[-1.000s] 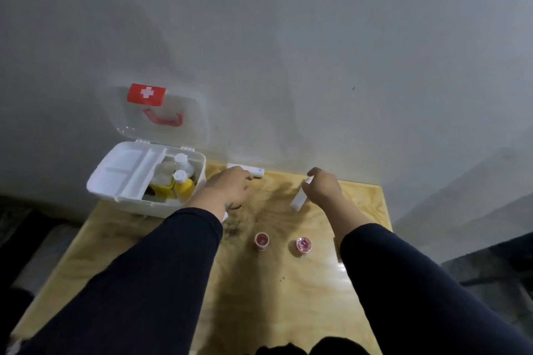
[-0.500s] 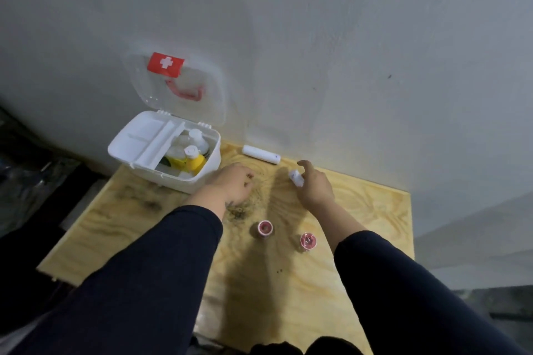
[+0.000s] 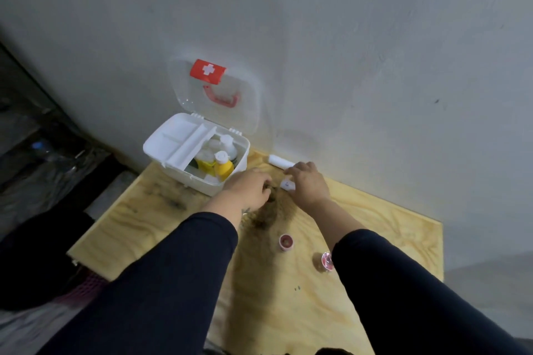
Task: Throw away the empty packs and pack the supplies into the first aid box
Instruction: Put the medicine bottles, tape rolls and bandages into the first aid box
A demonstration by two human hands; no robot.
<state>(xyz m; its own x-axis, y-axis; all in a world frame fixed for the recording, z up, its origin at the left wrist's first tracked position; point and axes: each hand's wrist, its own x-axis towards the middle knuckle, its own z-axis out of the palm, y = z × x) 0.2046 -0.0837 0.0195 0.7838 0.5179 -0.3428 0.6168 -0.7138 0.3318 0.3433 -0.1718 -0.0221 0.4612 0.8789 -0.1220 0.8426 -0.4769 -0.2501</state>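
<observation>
The first aid box (image 3: 202, 170) stands open at the far left corner of the plywood table (image 3: 389, 239), its clear lid (image 3: 216, 95) tipped back against the grey wall (image 3: 346, 37); a white tray (image 3: 178, 141) covers the left part of the box, and yellow bottles (image 3: 223, 166) with white caps stand upright in the uncovered right part; the box's left side sits close to the table's left edge. The left hand (image 3: 249, 189) rests palm down just right of the box's front corner, fingers curled toward the board; whether it holds anything cannot be told. The right hand (image 3: 308, 181) grips a small white pack (image 3: 287, 184) beneath its palm, just beside the left hand, while its fingertips (image 3: 291, 171) touch the near end of a white roll (image 3: 281, 161) that lies along the wall at the table's far edge. Two small pink-rimmed round containers lie nearer the person: one (image 3: 286, 242) between the forearms, the other (image 3: 327, 261) partly hidden by the right sleeve (image 3: 403, 297). Bare board lies open to the right of the hands as far as the table's right edge, and in front of the box toward the left edge; beyond that left edge the floor is dark and cluttered.
</observation>
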